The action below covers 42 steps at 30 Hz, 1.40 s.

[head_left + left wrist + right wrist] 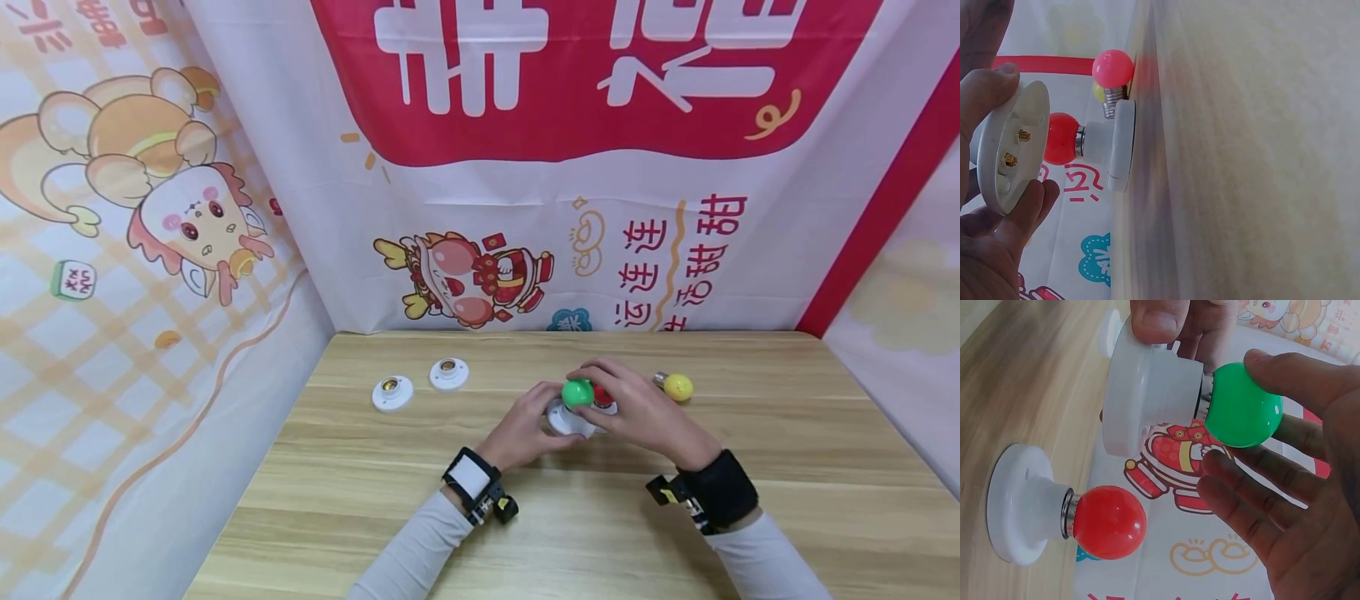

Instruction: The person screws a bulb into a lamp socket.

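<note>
My left hand (523,429) grips a white lamp socket (1127,394) by its round base, lifted off the table. Brass screws show on the socket's underside in the left wrist view. A green light bulb (577,393) sits with its metal base at the socket's mouth. My right hand (648,412) pinches this bulb, its thumb on the green globe in the right wrist view. Beside them a red bulb (1112,522) is seated in a second white socket (1016,506) standing on the table. In the head view my right hand partly covers the red bulb.
Two white sockets without bulbs, a nearer one (392,393) and a farther one (448,374), stand on the wooden table (600,517) at left. A yellow bulb (678,387) lies at right; a pink bulb (1113,69) shows near it. Printed cloth hangs behind.
</note>
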{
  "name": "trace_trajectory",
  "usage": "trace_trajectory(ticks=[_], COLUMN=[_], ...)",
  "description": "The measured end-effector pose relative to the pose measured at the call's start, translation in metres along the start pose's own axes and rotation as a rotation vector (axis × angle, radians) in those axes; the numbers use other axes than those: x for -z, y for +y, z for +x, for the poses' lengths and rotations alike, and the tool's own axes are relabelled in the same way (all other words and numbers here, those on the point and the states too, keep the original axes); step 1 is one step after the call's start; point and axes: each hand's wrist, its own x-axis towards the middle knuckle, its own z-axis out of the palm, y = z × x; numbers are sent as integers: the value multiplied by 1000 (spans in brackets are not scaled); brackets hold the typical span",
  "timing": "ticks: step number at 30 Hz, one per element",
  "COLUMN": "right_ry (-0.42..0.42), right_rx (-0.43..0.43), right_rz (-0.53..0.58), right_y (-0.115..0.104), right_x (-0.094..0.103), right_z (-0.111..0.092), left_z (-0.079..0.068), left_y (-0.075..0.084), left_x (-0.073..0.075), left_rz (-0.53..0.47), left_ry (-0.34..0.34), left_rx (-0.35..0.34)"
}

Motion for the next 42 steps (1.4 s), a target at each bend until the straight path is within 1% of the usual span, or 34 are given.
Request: trace_trajectory(ticks=[4,7,15,19,21,26,36,42], right_ry=[-6,-9,-3,-8,-10,-11,10,5], right_rx=[-15,-9,76,88,85,55,4,-20], right_rz=[-11,-17,1,18,29,16,-57,-69], right_y=[-1,-1,0,-1,-1,-2,1,1], right_x=[0,1,5,5,5,4,2,2], right_z=[-1,-2,-2,-1,-2,-1,-1,-1], left_z=[-1,0,1,0,0,0,0,0], left_y=[1,2,5,5,5,4,3,2], left_x=[1,2,3,3,3,3,1,-1], left_rz=[14,15,0,-3,-3,0,16,25], left_ry=[0,3,3,1,-1,0,4,-1], left_rx=[9,16,18,22,26,26,17,22])
